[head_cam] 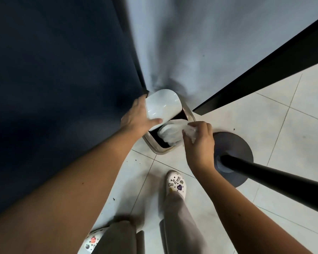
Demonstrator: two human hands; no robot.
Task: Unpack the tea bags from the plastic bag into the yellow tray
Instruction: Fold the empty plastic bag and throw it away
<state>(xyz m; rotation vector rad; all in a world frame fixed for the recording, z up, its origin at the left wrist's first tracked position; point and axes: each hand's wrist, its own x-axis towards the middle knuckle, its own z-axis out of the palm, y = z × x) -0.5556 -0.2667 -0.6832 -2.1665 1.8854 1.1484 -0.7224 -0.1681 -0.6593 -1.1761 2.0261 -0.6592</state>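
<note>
Pale tiled floor [264,110], corner bin [162,150]: my left hand [134,118] grips its white lid [162,105] tipped open so my right hand [200,143] can drop the pinched, crumpled plastic bag [173,132] inside; no tea bags or tray visible.

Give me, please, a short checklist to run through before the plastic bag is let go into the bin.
1. Lid tilted open, held by the left hand: ok.
2. Right hand pinches the plastic bag: ok.
3. Plastic bag over the opening of the bin: ok, it is partly inside.
4. Plastic bag emptied of tea bags: cannot tell, it is crumpled.
5. Yellow tray filled: cannot tell, it is not in view.
</note>
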